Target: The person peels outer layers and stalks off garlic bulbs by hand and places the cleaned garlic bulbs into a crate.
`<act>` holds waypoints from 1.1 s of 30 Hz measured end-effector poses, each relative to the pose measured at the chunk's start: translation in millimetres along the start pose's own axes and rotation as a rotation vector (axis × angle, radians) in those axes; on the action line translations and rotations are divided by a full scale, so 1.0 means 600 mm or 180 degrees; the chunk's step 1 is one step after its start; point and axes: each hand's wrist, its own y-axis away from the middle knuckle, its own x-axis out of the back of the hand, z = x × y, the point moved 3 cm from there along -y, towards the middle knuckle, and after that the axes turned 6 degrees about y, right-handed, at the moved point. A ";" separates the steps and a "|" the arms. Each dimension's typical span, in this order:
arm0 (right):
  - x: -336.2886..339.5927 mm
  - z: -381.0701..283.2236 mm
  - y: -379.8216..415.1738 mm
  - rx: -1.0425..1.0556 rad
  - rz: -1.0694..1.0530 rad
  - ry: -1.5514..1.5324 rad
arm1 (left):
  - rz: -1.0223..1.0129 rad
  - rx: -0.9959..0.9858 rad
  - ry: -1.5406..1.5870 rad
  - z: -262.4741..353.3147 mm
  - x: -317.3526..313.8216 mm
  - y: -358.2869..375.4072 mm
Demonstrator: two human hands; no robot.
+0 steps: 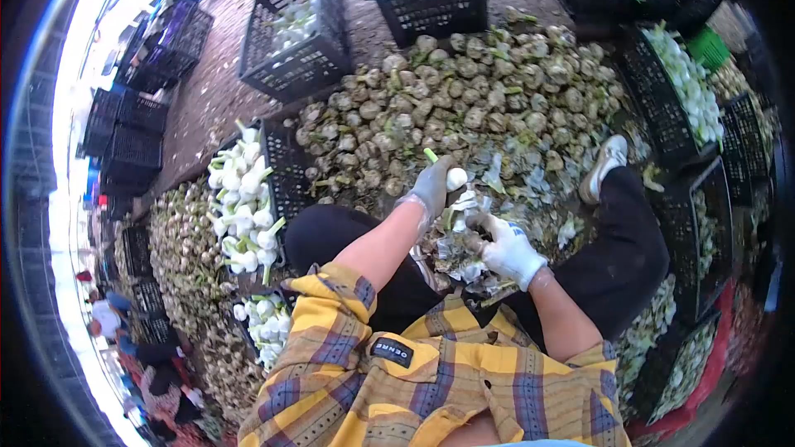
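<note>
Head view showed a white bulb (456, 177) held tight in the left hand (431, 189), just past the knees and above the floor. Its green stalk stuck up past the fingers. The right hand (509, 250) was closed on peeled scraps (464, 236) or maybe a small tool; I could not tell which. To peel well, the grip should stay firm but soft. A dirty pile (472, 99) lay ahead. A crate (281, 170) of clean bulbs stood left.
</note>
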 end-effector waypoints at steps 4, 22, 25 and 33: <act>-0.018 0.009 -0.015 -0.0125 -0.0244 0.0310 | 0.0500 0.1162 0.1817 0.074 0.051 -0.041; -0.068 0.031 -0.053 -0.0311 -0.0509 0.0515 | 0.1630 -0.0572 -0.0437 0.065 0.368 -0.143; -0.070 0.031 -0.065 -0.0361 -0.0611 0.0669 | 0.1251 -0.0492 -0.2462 0.027 0.308 -0.128; -0.066 0.035 -0.083 -0.0527 -0.0706 0.0701 | 0.0513 -0.0114 -0.3949 -0.056 0.261 -0.218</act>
